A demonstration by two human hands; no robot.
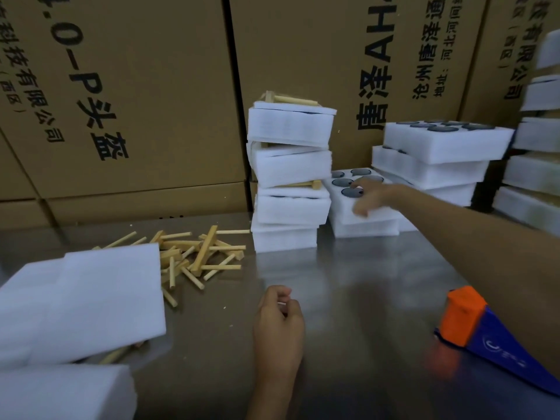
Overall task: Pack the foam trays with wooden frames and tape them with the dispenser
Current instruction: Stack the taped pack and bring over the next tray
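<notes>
The right hand [371, 197] is reaching out across the steel table [348, 283] and resting on a white foam tray [360, 207] with round dark-filled pockets, fingers spread over the top and curling down over its near edge, thumb by a pocket; whether it is really gripping is hard to tell through the blur. That tray is lying flat on another one, its long side running away toward the cardboard cartons [136, 101], squeezed between a leaning stack of packed trays [291, 177] on its left and a lower stack [439, 153] on its right. The left hand [278, 322] is sitting near the table's front, fingers curled into a loose fist, holding nothing visible. Left of it, loose wooden sticks [200, 256] are lying in a jumble, pointing every way, half under flat foam sheets [85, 298]. The orange and blue tape dispenser [472, 325] is lying beneath the right forearm, orange end pointing toward the stacks.
</notes>
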